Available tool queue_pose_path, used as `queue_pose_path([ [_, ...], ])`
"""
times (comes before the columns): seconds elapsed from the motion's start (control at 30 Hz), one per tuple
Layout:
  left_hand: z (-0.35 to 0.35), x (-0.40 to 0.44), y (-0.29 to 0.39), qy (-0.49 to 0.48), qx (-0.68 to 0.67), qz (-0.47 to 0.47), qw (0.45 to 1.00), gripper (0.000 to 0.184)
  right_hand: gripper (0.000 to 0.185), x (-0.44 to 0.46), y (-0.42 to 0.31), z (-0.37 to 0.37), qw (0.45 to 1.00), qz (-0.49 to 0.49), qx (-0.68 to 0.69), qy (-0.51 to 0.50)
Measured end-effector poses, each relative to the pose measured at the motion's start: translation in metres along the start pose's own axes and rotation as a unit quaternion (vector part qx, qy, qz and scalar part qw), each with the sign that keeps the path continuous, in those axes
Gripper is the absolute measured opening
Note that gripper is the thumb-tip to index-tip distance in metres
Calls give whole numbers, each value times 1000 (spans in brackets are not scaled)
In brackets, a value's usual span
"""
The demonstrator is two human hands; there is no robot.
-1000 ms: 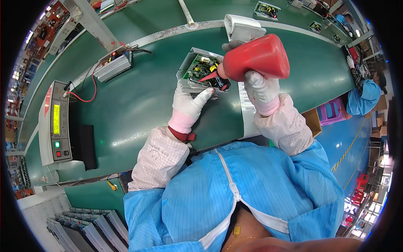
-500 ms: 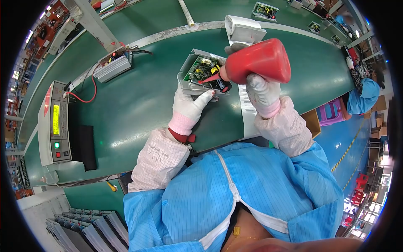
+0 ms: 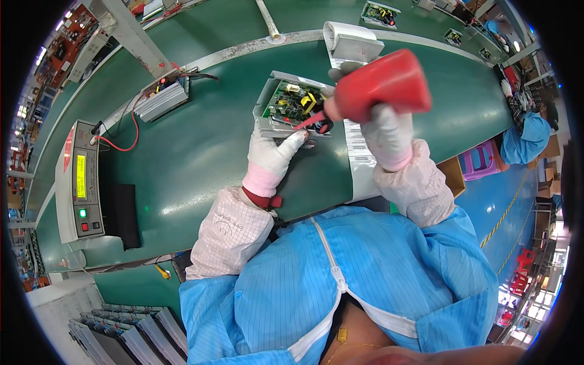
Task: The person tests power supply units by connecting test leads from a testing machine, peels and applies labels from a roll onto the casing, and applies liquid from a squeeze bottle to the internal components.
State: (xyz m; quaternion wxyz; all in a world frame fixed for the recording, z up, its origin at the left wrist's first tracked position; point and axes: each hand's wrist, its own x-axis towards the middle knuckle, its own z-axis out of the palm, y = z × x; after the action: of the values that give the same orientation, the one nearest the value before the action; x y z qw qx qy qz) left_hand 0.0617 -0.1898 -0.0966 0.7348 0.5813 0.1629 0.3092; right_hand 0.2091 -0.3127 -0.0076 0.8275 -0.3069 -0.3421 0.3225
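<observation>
My left hand point(image 3: 267, 158), in a white glove with a pink cuff, grips the near edge of a metal housing with a green circuit board point(image 3: 285, 104) inside. Its thumb lies along the near rim, and the other fingers are mostly hidden. My right hand point(image 3: 389, 135), gloved as well, is wrapped round a red squeeze bottle point(image 3: 383, 86) tilted nozzle-down to the left. The bottle's thin tip points at the near rim of the housing, close to my left thumb. Whether it touches the metal I cannot tell. Yellow and black parts stand on the board.
A tester point(image 3: 80, 182) with a lit yellow display stands at the left, its red lead running toward another metal unit point(image 3: 161, 102). White label sheets point(image 3: 360, 149) lie right of the housing. Further boards point(image 3: 380, 14) sit on the far bench. A person in blue point(image 3: 524, 139) is at the right.
The red bottle has shifted a little to the right, and its tip has moved from over the board to the housing's near rim. My left hand still grips the housing.
</observation>
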Motion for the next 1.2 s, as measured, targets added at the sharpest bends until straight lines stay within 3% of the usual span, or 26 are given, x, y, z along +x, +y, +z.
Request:
queue_pose_path([
  [0.07,0,0,2,-13,-52,-17,998,34,77,-1,-12,2,990,42,125,56],
  [0.1,1,0,2,-15,-53,-19,998,34,77,-1,-17,-4,990,41,125,58],
  [0.23,6,4,5,26,-340,-66,938,28,76,10,-35,-40,932,54,354,-44],
  [0.27,6,4,5,25,-341,-66,938,28,76,8,-33,-41,933,54,353,-44],
  [0.33,5,5,5,24,-372,-72,925,27,76,-1,-19,-42,984,23,175,-1],
  [0.4,3,5,6,23,-401,-79,912,26,76,-6,-6,-40,999,-7,-8,41],
  [0.57,2,4,4,31,-395,-94,914,28,76,-5,13,-35,985,-81,-150,-30],
  [1.2,4,3,5,15,-371,-79,925,28,80,-9,16,-36,983,-68,-165,-42],
])
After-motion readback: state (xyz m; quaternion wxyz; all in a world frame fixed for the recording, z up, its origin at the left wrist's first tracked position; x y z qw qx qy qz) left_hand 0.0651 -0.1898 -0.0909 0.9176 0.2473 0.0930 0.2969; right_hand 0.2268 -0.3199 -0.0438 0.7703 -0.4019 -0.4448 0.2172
